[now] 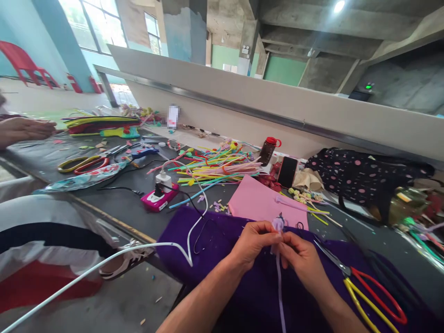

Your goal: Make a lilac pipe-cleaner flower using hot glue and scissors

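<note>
Between my two hands is a small lilac flower-like piece [278, 225] with a long, thin lilac stem [280, 286] hanging down from it. My left hand [255, 241] pinches its left side with thumb and forefinger. On the other side, the fingers of my right hand [299, 255] are closed on the piece just below its head, close to where the stem begins. My fingertips hide part of it. Under my hands lies a dark purple cloth [215, 231], and a pink sheet [255, 199] is just beyond them. Scissors [347, 270] with red and yellow handles lie right of my right hand.
A white cable [138, 247] runs from a pink power strip [159, 198] across the left side. Bundled coloured stems [222, 169], a bottle [268, 150], a phone [287, 171] and a dotted bag [360, 175] line the back. Another person's hand [27, 128] is at far left.
</note>
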Motion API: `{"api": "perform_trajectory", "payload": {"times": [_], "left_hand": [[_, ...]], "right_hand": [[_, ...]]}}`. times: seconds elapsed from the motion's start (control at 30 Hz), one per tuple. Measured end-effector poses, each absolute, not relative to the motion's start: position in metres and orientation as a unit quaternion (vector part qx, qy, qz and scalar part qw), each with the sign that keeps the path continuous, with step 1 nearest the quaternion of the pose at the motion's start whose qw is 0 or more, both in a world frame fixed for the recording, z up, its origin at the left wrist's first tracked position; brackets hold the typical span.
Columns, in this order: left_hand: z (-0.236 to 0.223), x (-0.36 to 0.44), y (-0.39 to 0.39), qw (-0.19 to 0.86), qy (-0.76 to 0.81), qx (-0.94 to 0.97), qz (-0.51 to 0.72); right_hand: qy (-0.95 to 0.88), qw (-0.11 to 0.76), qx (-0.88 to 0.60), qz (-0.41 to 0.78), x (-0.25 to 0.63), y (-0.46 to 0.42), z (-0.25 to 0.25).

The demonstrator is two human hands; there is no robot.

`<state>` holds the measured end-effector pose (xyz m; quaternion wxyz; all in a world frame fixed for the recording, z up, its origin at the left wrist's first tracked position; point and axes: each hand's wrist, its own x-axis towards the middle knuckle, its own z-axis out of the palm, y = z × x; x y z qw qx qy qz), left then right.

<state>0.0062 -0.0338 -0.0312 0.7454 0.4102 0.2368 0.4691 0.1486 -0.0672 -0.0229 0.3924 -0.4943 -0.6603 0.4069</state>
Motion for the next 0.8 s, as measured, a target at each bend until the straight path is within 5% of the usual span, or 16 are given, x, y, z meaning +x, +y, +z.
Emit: {"api": "perform_trajectory", "payload": {"times": [0.3, 0.6, 0.8], "left_hand": [[-0.028, 0.002, -0.04, 0.769, 0.239, 0.368, 0.465], [-0.03, -0.012, -0.042, 0.832, 0.091, 0.341, 0.427], [-0.028, -0.014, -0.044, 0.838, 0.053, 0.323, 0.436]], "right_hand": [[-0.599, 0.421, -0.615, 0.292, 0.19, -0.058, -0.029], [-0.717, 0.294, -0.591, 0.223, 0.149, -0.024, 0.02], [-0.824, 0.211, -0.474, 0.227, 0.08, 0.033, 0.004]]}}
